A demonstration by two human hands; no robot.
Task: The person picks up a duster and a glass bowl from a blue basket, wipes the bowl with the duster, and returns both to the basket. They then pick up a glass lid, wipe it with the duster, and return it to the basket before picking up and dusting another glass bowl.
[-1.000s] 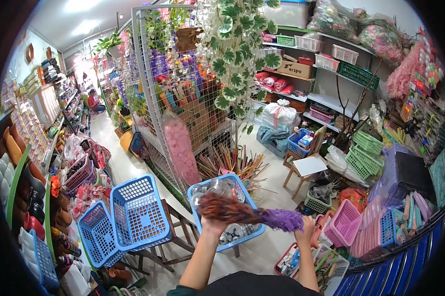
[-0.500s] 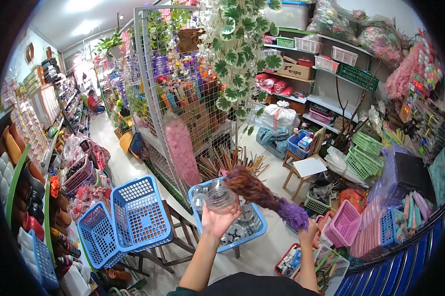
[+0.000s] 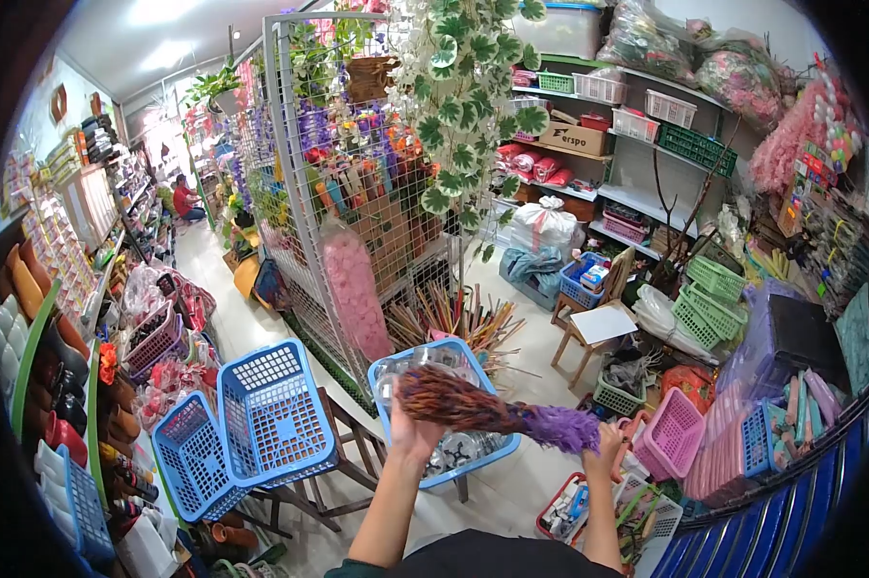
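My right hand point(image 3: 603, 455) is closed around the handle end of a duster point(image 3: 463, 400), whose fluffy head runs from purple near the hand to brown and orange at the tip. The duster's tip lies across the fingers of my left hand point(image 3: 415, 433), hiding most of them and the clear jar that they hold. Below both hands, a blue plastic basket point(image 3: 513, 445) holds several clear glass containers point(image 3: 458, 451).
Two blue baskets point(image 3: 278, 414) rest on a wooden stand at the left. A wire grid rack point(image 3: 386, 193) with artificial flowers rises ahead. Pink basket point(image 3: 670, 433) and a small wooden chair point(image 3: 603, 328) are at the right. Another person point(image 3: 186, 199) sits far down the aisle.
The duster has swung left and down, its tip now in front of my left hand and covering the jar. My left hand has shifted slightly left.
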